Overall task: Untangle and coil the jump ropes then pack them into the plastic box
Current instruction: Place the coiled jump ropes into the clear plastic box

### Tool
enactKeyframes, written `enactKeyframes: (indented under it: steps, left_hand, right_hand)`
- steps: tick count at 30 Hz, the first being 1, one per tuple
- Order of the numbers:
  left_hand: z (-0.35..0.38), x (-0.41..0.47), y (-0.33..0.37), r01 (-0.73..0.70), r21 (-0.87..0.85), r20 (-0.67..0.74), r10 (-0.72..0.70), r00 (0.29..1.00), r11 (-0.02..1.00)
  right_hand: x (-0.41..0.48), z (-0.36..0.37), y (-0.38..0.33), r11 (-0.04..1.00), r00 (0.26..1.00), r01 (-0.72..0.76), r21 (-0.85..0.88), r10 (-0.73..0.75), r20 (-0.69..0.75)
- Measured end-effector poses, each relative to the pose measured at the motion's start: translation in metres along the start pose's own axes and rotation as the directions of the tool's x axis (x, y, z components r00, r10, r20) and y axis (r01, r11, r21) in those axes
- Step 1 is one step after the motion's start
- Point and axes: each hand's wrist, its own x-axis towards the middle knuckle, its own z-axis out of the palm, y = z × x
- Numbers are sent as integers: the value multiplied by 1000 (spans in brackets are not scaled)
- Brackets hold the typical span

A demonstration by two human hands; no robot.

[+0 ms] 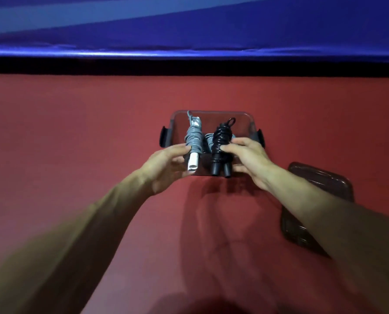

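A red table fills most of the view, and behind it, at 12 o'clock, runs a wide blue padded surface with a dark edge. Near the middle of the table stands the clear plastic box, open, with a dark latch at its 9 o'clock side and another at 3 o'clock. Its dark lid lies flat on the table at 4 o'clock from the box, partly hidden by the right forearm.

Two coiled jump ropes are over the box, with their handles pointing to 6 o'clock past the near rim. The gray rope (with white handles) is at the 9 o'clock side and the black rope is just beside it at 3 o'clock. Between them another gray coil shows lower in the box.

The left hand grips the gray rope, with its fingers curled round the bundle. The right hand holds the black rope in the same way.
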Motion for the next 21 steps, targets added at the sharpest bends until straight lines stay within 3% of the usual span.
enactKeyframes:
  steps: [3,7,14,21]
  left_hand:
    - [15,31,9,-83,95,-188,99,977,992]
    - [28,65,18,-76,265,-305,158,939,961]
    - [34,115,11,-21,597,-289,240,927,802]
    - [39,136,3,47,681,-304,223,926,731]
  right_hand:
    - [31,-8,-3,1000,999,-12,25,13,-37]
    - [57,-7,-6,997,996,-53,61,57,-65]
    - [101,4,-4,996,990,-90,-2,89,-114]
    - [118,-2,6,983,985,-140,-117,126,-120]
